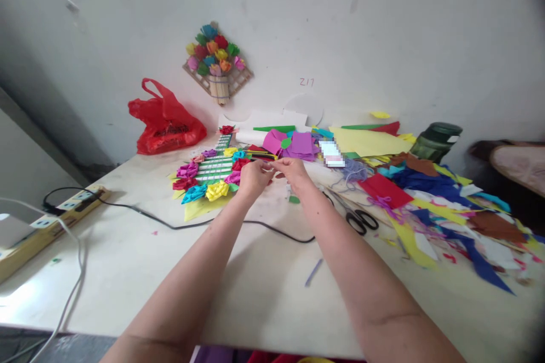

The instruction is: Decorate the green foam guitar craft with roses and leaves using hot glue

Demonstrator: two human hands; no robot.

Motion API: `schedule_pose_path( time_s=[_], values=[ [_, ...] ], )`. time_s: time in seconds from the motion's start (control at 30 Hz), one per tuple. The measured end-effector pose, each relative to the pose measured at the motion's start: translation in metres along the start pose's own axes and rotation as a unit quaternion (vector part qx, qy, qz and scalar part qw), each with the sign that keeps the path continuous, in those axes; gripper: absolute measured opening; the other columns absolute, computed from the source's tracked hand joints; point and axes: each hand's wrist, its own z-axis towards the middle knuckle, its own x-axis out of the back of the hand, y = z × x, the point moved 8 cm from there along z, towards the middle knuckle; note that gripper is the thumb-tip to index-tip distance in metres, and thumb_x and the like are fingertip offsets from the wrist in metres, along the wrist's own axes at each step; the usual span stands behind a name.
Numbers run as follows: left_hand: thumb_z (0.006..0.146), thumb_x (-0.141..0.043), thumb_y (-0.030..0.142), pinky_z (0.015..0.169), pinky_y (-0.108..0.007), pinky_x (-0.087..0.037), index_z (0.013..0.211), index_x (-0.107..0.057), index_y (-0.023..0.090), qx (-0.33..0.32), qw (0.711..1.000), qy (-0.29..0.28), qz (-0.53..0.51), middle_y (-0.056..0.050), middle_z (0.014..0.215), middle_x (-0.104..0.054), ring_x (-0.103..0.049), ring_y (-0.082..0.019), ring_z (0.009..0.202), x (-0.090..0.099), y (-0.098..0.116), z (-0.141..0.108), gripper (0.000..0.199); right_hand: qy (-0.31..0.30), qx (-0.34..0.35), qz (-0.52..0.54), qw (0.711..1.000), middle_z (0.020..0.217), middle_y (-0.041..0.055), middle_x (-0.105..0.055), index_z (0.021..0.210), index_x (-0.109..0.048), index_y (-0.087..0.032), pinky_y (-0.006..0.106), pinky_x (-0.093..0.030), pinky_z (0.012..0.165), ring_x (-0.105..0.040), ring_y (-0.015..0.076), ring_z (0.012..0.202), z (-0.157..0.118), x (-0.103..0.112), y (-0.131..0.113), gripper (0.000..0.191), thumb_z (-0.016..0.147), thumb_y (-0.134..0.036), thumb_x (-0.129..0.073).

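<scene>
My left hand (254,177) and my right hand (291,173) meet over the middle of the table, fingertips pinched together. Whatever lies between them is too small to make out. Just left of my left hand lies a guitar-shaped craft piece (208,169) with white and green stripes, ringed by crepe paper flowers in yellow, blue, red, pink and purple. Purple paper pieces (303,146) with a green leaf shape (286,143) sit beyond my right hand. Black-handled scissors (361,220) rest to the right of my right forearm.
A red plastic bag (166,122) stands at the back left, a dark green bottle (438,142) at the back right. Coloured paper scraps (460,221) cover the right side. A black cable (166,226) runs from the power strip (55,221) across the table. A thin purple strip (314,272) lies in front.
</scene>
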Motion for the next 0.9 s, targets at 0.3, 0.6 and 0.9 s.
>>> schedule_pose_path(
  time_s=[0.3, 0.6, 0.9],
  values=[
    [0.069, -0.056, 0.045, 0.063, -0.029, -0.041, 0.091, -0.069, 0.021, 0.053, 0.967, 0.190, 0.160, -0.005, 0.080, -0.069, -0.061, -0.022, 0.077, 0.103, -0.022, 0.006, 0.035, -0.015, -0.044, 0.085, 0.995, 0.064, 0.0042, -0.067, 0.067, -0.061, -0.013, 0.018, -0.043, 0.044, -0.060, 0.0088, 0.051, 0.014, -0.008, 0.018, 0.009, 0.076, -0.014, -0.058],
    [0.070, -0.059, 0.045, 0.068, -0.026, -0.041, 0.082, -0.071, 0.016, -0.032, 0.993, 0.092, -0.070, -0.005, 0.078, -0.069, -0.061, -0.020, 0.079, 0.086, -0.010, 0.022, 0.035, -0.158, 0.004, 0.040, 0.987, 0.063, 0.0048, -0.068, 0.067, -0.063, -0.013, 0.019, -0.044, 0.046, -0.061, 0.0103, 0.052, 0.008, -0.041, 0.005, 0.012, 0.068, -0.024, -0.067],
    [0.052, -0.076, 0.021, 0.053, -0.021, -0.037, 0.077, -0.069, 0.013, 0.058, 0.927, -0.159, -0.335, -0.004, 0.069, -0.065, -0.053, -0.008, 0.054, 0.031, -0.011, 0.028, 0.027, -0.323, 0.004, -0.018, 0.946, 0.064, 0.0062, -0.068, 0.066, -0.065, -0.012, 0.020, -0.044, 0.048, -0.061, 0.0117, 0.054, -0.016, -0.056, 0.009, 0.032, 0.056, -0.040, -0.075]
  ],
)
